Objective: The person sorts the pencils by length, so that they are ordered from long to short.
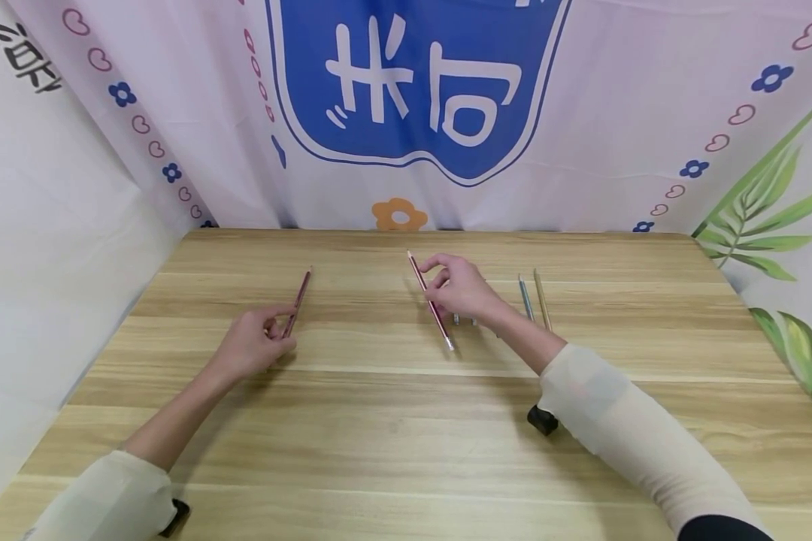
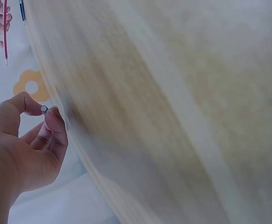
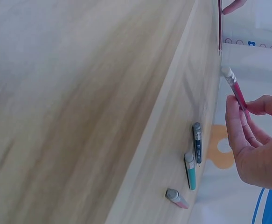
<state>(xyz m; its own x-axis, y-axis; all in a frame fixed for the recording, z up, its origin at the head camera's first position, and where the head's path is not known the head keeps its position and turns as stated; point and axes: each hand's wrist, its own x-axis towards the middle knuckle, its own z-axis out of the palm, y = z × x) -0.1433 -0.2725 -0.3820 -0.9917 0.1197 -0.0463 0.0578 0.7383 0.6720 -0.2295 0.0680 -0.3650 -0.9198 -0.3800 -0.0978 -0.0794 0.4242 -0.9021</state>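
Observation:
My left hand (image 1: 252, 342) pinches a dark red pencil (image 1: 301, 291) between thumb and fingers, at the left of the table. In the left wrist view only the pencil's round end (image 2: 44, 109) shows between the fingertips. Near the table's middle, my right hand (image 1: 462, 287) pinches a second red pencil (image 1: 440, 323), held tilted above the wood. Its white eraser (image 3: 226, 72) and silver band stick out past the fingers in the right wrist view. Beyond this hand lie a blue pencil (image 1: 526, 298) and a gold-coloured pencil (image 1: 543, 299); others are partly hidden behind it.
The right wrist view shows a dark pencil (image 3: 198, 142), a teal pencil (image 3: 191, 172) and a pink-ended pencil (image 3: 177, 199) on the table. A printed cloth (image 1: 338, 188) hangs along the back edge of the wooden table (image 1: 379, 443).

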